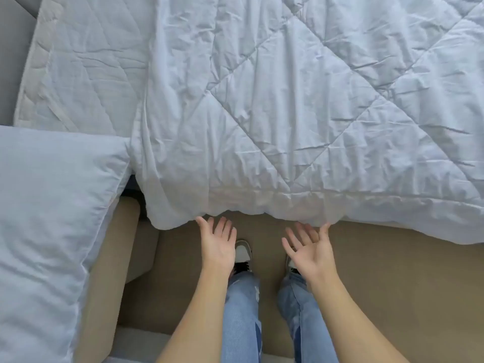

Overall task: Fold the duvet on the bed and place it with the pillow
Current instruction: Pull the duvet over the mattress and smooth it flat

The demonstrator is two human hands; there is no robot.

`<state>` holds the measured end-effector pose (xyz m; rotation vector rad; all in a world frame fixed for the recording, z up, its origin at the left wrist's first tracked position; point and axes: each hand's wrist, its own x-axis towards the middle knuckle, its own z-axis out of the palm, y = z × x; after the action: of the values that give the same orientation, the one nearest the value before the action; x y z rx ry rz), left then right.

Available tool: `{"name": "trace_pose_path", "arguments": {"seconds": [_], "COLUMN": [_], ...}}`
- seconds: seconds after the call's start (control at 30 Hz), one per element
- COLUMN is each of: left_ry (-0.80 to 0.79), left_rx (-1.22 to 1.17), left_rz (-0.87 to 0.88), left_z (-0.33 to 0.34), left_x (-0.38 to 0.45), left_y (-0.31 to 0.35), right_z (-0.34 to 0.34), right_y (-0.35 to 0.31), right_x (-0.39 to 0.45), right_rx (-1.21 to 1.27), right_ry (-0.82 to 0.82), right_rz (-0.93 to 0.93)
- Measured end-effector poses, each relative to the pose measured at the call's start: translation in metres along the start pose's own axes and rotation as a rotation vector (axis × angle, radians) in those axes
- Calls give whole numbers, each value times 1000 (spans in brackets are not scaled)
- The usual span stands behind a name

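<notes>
A white quilted duvet [288, 100], stitched in large diamond panels and heavily creased, covers most of the bed [86, 74] and fills the far and right parts of the scene; its near edge hangs over the side of the bed, forming a wavy hem. On the far left, a strip of pale quilted bed surface is exposed beside the duvet's left edge. A plump white pillow [47, 218] lies at the near left, its right corner touching the duvet's left border. Below the hem stands a person in blue jeans [241, 323] and light shoes [242, 251] on a tan floor [392, 284]. The left hand [218, 244] is open, palm up, fingers spread, fingertips just beneath the hanging hem. The right hand [310, 251] is likewise open and palm up, with its fingertips touching the hem's underside. Neither hand grips the fabric.
</notes>
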<state>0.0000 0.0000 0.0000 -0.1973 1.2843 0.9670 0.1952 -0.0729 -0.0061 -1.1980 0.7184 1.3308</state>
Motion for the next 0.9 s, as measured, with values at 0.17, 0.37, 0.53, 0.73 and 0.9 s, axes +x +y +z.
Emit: {"name": "trace_pose_path", "arguments": {"seconds": [0.17, 0.37, 0.53, 0.73, 0.9], "left_ry": [27, 19, 18, 155, 318], "left_rx": [-40, -108, -118, -75, -65], "left_rz": [14, 113, 145, 53, 142], "left_z": [-8, -4, -2, 3, 23], "left_x": [48, 75, 60, -7, -74], "left_y": [-12, -4, 5, 25, 55], "right_z": [-11, -4, 5, 12, 33], "right_y": [10, 0, -5, -9, -21], "right_x": [47, 71, 49, -10, -67], "right_rx": [23, 129, 123, 88, 42], "right_ry": [6, -141, -196, -227, -158], "right_rz": [-46, -137, -150, -138, -245]}}
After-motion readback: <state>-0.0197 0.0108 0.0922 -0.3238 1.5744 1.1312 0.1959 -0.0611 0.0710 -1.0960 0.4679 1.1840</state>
